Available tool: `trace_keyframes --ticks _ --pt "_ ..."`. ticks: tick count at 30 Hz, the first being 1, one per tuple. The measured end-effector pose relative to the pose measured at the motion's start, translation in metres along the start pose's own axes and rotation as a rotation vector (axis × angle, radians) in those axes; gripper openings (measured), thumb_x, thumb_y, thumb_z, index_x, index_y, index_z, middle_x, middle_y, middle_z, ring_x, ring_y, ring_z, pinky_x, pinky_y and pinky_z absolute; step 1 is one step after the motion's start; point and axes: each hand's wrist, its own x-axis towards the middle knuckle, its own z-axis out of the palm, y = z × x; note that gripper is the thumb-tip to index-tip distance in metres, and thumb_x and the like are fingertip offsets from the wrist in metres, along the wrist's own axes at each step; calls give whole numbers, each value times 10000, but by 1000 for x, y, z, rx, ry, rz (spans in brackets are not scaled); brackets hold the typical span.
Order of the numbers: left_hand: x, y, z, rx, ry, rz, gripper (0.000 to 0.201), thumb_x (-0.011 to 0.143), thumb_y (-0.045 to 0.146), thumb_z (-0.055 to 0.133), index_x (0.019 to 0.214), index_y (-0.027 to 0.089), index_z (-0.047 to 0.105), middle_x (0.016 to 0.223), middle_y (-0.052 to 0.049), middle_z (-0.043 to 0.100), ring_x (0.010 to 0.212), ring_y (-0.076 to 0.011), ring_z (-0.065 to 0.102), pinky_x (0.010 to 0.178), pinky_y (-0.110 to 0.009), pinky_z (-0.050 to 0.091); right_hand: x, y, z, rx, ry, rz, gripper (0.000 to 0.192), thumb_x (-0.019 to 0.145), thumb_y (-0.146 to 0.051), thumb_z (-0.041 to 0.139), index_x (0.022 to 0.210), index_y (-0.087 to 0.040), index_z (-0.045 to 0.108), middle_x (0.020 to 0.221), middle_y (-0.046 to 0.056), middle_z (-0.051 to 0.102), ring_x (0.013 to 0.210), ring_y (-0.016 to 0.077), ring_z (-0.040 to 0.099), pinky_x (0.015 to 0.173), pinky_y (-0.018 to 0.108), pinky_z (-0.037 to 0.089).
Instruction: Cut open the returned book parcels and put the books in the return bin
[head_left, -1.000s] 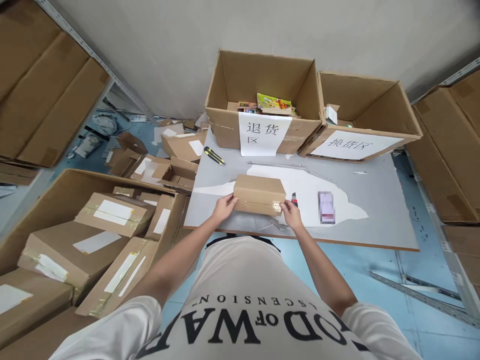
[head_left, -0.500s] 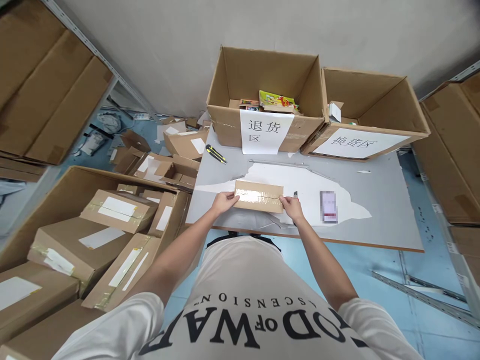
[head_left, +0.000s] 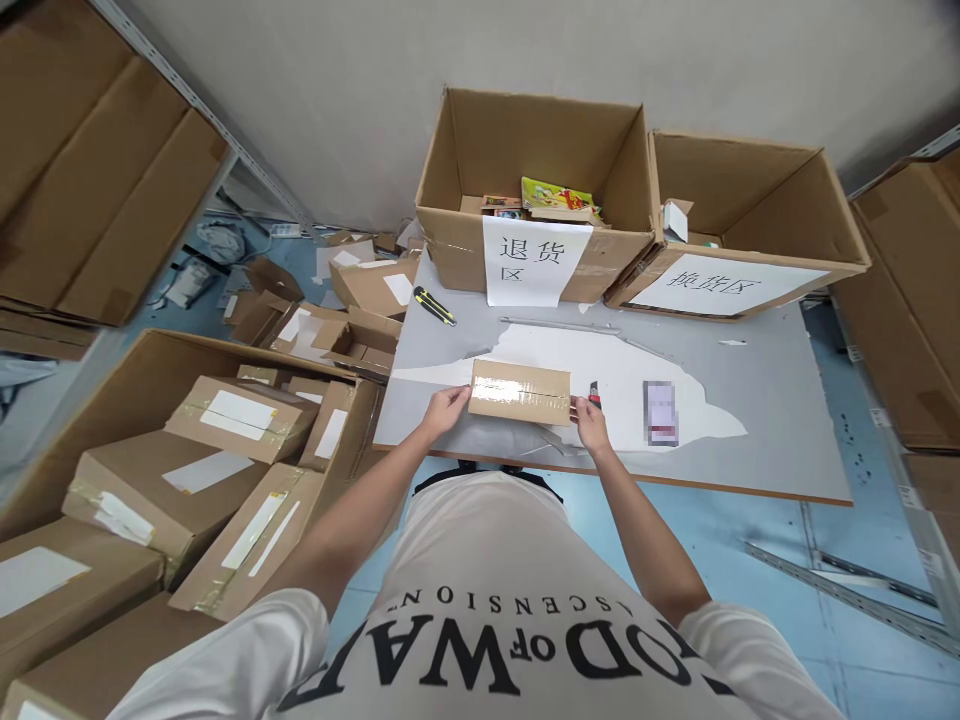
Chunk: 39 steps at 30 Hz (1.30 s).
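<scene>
A small cardboard box (head_left: 519, 392), with shiny clear tape along its top, is between my two hands at the near side of the table. My left hand (head_left: 448, 408) pinches its left end, thumb and fingers at the edge. At the right end, my right hand (head_left: 591, 420) has its fingertips on the lower corner. Just beyond the right fingers lies a red and black utility knife (head_left: 595, 393), partly covered by the hand. Farther right is a phone (head_left: 661, 413) with a blurred screen. A yellow and black utility knife (head_left: 434, 306) rests near the table's left edge.
On the grey table (head_left: 780, 420) stand two big open cartons, the left one (head_left: 457, 250) holding colourful packets, the right one (head_left: 840, 240) with a white item; both bear paper signs. A large carton (head_left: 360, 420) of taped parcels is at the left. Opened boxes (head_left: 360, 340) litter the floor behind.
My right fingers have slid from the box's top corner to its right end, and more of the red knife shows. The view has shifted slightly.
</scene>
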Motion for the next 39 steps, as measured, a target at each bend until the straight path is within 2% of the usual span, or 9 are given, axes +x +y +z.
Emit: trace_keyframes --ticks 3,7,13,17,21,25,33,36,39 --pt "-5 -15 -4 -44 -19 -21 604 752 503 571 1219 120 594 1267 -118 586 1169 -287 551 1010 -426 416 -13 16 -3 20 9 -35 494 844 -429 454 1252 -164 538 1231 133 610 1064 225 622 924 388 487" --pt "-14 -27 2 -24 -80 50 684 614 417 727 1231 155 589 1314 -92 549 1269 -301 450 1081 -417 333 -27 28 0 -113 -151 -90 626 756 -281 572 1364 -226 434 1275 75 592 1153 237 568 991 406 442" --pt "-17 -23 17 -8 -105 111 572 727 489 632 1181 141 619 1193 -91 641 1221 -300 503 1051 -441 365 -28 17 14 -183 -97 -113 401 831 -328 482 1168 -162 621 1038 82 712 964 265 656 885 419 493" --pt "-9 -3 9 -48 -110 148 607 728 530 627 1176 121 618 1219 -112 622 1172 -291 547 1032 -425 390 -17 -1 3 -210 -118 -160 397 838 -361 507 1166 -175 634 1051 77 712 967 260 652 879 392 494" --pt "10 23 -1 -41 -34 178 615 732 553 616 1169 119 629 1216 -116 622 1122 -279 584 1005 -402 419 3 -26 -13 -215 -97 -199 388 835 -405 530 1149 -209 648 1094 51 699 993 245 650 882 365 495" --pt "31 38 -7 46 -13 98 557 709 544 635 1069 122 686 1080 -105 693 1002 -260 645 909 -355 478 21 -47 -21 -198 -41 -132 388 810 -442 566 1075 -181 677 983 68 732 911 233 684 850 341 509" --pt "38 25 -5 81 -73 -16 371 663 504 665 749 152 744 745 -24 734 888 -263 667 725 -296 513 25 -46 -15 -201 -100 52 295 786 -434 591 836 -170 713 787 59 743 710 215 708 728 317 545" --pt "37 16 1 37 -101 -31 421 608 508 708 819 145 743 843 -42 741 941 -279 656 785 -330 516 23 -36 -11 -172 -86 70 273 774 -426 603 810 -178 712 772 53 742 691 217 706 702 331 558" --pt "35 9 5 -33 -149 -40 609 489 510 785 958 128 720 996 -89 720 990 -297 644 864 -384 508 23 -26 -8 -160 -64 76 263 770 -431 604 795 -193 711 769 44 741 685 218 704 697 354 566"
